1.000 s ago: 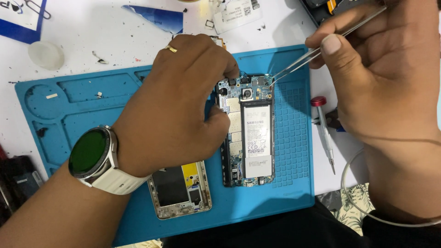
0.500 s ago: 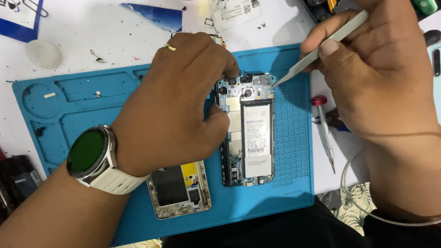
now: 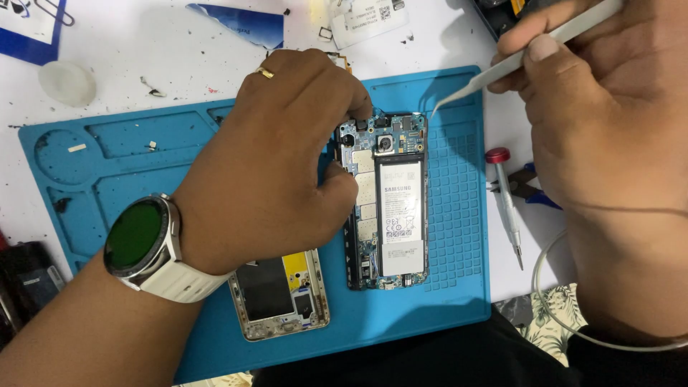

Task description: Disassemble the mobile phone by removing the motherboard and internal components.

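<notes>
An opened smartphone with its battery and circuit board exposed lies on a blue repair mat. My left hand, with a ring and a white-strapped watch on the wrist, grips the phone's upper left edge. My right hand holds metal tweezers, whose tips hang just off the phone's top right corner, above the mat. A removed phone frame part rests on the mat below my left hand.
A red-capped screwdriver and blue-handled pliers lie right of the mat. A white cable curves at the lower right. A translucent round cap, blue paper scraps and small debris sit on the white table behind.
My right hand has lifted the tweezers up and to the right, away from the phone's top edge. The left hand keeps its grip on the phone.
</notes>
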